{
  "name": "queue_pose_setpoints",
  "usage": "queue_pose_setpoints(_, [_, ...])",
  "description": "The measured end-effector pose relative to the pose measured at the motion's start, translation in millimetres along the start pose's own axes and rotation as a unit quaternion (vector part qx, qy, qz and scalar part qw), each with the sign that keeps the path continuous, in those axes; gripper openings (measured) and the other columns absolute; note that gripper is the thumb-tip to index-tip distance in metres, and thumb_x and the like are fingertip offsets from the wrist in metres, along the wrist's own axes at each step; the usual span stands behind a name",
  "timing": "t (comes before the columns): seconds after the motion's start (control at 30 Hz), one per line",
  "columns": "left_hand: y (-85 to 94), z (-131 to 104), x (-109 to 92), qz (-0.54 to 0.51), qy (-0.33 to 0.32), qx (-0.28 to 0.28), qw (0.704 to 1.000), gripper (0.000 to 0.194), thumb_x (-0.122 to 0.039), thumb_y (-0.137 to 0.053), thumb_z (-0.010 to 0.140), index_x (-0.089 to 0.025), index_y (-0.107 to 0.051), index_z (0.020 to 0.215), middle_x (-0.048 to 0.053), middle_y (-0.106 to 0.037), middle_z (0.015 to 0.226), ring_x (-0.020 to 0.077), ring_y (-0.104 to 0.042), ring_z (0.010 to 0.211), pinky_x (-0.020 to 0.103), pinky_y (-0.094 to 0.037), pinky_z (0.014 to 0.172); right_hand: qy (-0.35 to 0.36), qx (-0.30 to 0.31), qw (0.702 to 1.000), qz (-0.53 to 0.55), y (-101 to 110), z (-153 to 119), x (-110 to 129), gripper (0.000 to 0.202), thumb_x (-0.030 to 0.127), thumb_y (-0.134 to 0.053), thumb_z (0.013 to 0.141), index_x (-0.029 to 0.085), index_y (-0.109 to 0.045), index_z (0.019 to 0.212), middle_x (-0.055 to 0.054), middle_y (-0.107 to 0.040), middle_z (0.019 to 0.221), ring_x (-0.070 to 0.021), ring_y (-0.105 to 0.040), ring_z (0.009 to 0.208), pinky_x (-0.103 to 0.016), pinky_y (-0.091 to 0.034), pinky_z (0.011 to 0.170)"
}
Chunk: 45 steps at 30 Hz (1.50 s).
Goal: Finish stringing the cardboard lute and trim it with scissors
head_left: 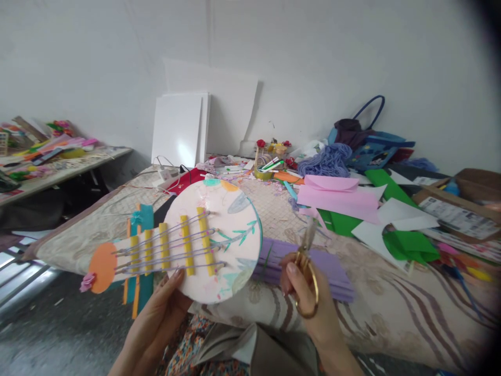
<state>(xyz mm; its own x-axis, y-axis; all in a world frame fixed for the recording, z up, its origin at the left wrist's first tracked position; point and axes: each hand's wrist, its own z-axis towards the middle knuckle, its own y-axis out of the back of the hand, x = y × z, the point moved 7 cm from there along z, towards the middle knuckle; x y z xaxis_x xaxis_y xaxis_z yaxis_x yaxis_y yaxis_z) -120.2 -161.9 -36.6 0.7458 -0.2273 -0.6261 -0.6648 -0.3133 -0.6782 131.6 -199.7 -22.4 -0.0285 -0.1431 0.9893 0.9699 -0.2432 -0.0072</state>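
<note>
My left hand (172, 300) holds a paper craft instrument (235, 224) by its lower edge, the thumb on its front. Its round white body has painted leaves, yellow strips (187, 245) and grey-purple strings. To the left its narrow neck ends in an orange disc (102, 267) with a pink flower (87, 282). Teal and orange strips (144, 250) show behind the neck. My right hand (303, 287) is closed around gold-handled scissors (305, 248), blades pointing up. Purple sheets (332, 274) lie on the cloth-covered table (250, 303) behind it.
Pink paper (336, 198), green paper (410, 245) and white scraps lie at the right, near a cardboard box (462, 209). Blue-purple yarn (326, 161) and a blue bag (376, 151) are at the back. White boards (178, 128) lean on the wall. Another cluttered table (58, 169) stands left.
</note>
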Motion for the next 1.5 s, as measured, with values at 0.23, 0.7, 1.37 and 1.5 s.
queue_pose_setpoints(0.23, [-6.9,0.1,4.5,-0.034,-0.01,0.017,0.999,0.056,0.004,-0.044,0.086,-0.023,-0.046,0.135,0.01,-0.069,0.112,0.0221,-0.067,0.098,0.032,-0.053,0.09,0.008,0.071,0.995,-0.07,-37.1,-32.0,-3.2,0.045,0.062,-0.033,0.088,0.021,-0.049,0.1,0.003,-0.042,0.068,-0.0131,-0.037,0.059,-0.026,-0.031,0.055])
queue_pose_setpoints(0.7, [-17.1,-1.8,11.3,-0.068,-0.014,0.011,0.998,0.056,0.003,-0.041,0.088,-0.025,-0.045,0.137,0.009,-0.068,0.115,0.0225,-0.065,0.103,0.034,-0.051,0.093,0.068,0.029,0.989,-0.127,-45.3,-28.0,-7.1,0.03,0.049,-0.042,0.088,0.022,-0.042,0.076,0.004,-0.038,0.063,-0.0117,-0.035,0.055,-0.024,-0.029,0.049])
queue_pose_setpoints(1.37, [-23.4,-5.2,18.8,-0.098,-0.024,0.007,0.995,0.055,0.0,-0.04,0.09,-0.029,-0.045,0.136,0.009,-0.065,0.119,0.0242,-0.06,0.109,0.036,-0.048,0.095,0.057,0.036,0.995,-0.079,-62.2,-17.4,4.8,0.023,0.044,-0.042,0.087,0.023,-0.044,0.079,0.004,-0.041,0.056,-0.0124,-0.038,0.049,-0.025,-0.03,0.046])
queue_pose_setpoints(1.5, [-23.6,-6.7,19.5,-0.149,-0.034,0.057,0.987,0.054,-0.002,-0.039,0.091,-0.03,-0.041,0.138,0.009,-0.062,0.123,0.0245,-0.058,0.11,0.037,-0.047,0.096,0.094,-0.004,0.988,-0.121,-59.7,-18.4,3.7,0.021,0.039,-0.042,0.086,0.022,-0.043,0.076,0.004,-0.044,0.058,-0.0123,-0.042,0.051,-0.024,-0.031,0.047])
